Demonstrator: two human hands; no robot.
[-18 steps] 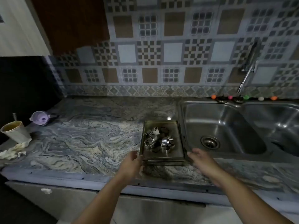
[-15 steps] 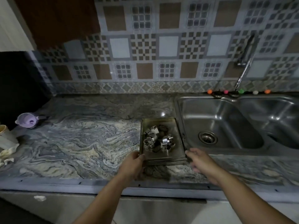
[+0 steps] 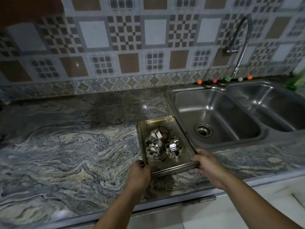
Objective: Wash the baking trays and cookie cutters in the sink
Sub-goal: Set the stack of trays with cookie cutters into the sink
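A stack of metal baking trays (image 3: 183,142) rests on the marble counter just left of the sink, turned slightly askew. Several shiny metal cookie cutters (image 3: 162,144) lie loose in the top tray. My left hand (image 3: 139,172) grips the tray stack at its near left corner. My right hand (image 3: 207,164) grips the near right corner, fingers curled over the rim. The steel double sink (image 3: 219,116) lies to the right, its left basin bare with the drain visible.
A spring-neck faucet (image 3: 237,47) rises behind the sink, with small coloured balls (image 3: 214,80) along the back ledge. A green object (image 3: 297,81) sits at the far right. The marble counter (image 3: 74,142) stretches left; a tiled wall stands behind.
Both hands have closed on the tray's near corners; before, they were only reaching toward it. The tray now sits rotated slightly. The view has shifted right, dropping the cup and funnel from sight.
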